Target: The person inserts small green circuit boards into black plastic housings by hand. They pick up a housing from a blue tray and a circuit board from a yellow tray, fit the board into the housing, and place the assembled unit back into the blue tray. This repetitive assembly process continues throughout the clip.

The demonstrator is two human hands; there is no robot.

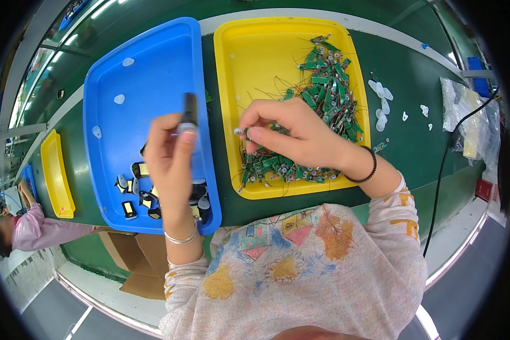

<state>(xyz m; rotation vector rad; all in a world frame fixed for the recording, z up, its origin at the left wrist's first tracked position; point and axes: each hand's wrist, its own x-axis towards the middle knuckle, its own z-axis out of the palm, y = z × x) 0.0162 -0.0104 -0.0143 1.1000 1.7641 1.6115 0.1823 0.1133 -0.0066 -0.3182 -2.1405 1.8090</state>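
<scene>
Left hand [169, 156]: thumb and fingers closed around a short black-and-grey piece [190, 109], held upright over the right side of the blue plastic tray; motion-blurred, fine detail not readable. Right hand [297, 135]: thumb and fingertips pinched nearly together, apparently on a tiny pale round part [237, 131] over the left side of the yellow plastic tray; whatever else they grip is hidden.

Handling, as judged: keep the right pinch light and near the tip so the small part stays visible; steady the left piece before the hands meet; lift clear of the heap so thin wires don't snag.

Heap of green circuit boards with thin wires [328, 82]: right and near parts of the yellow tray [252, 48], under and around the right hand. Blue tray [153, 62], left: black casings with pale yellow patches [129, 209] at the near end, translucent white rounded pieces [119, 99] along the left and far parts. More translucent flat pieces [382, 90] lie right of the yellow tray on the dark green tabletop [411, 150]. Farther right, crumpled clear plastic bags [456, 107] and a black cable [441, 192].
</scene>
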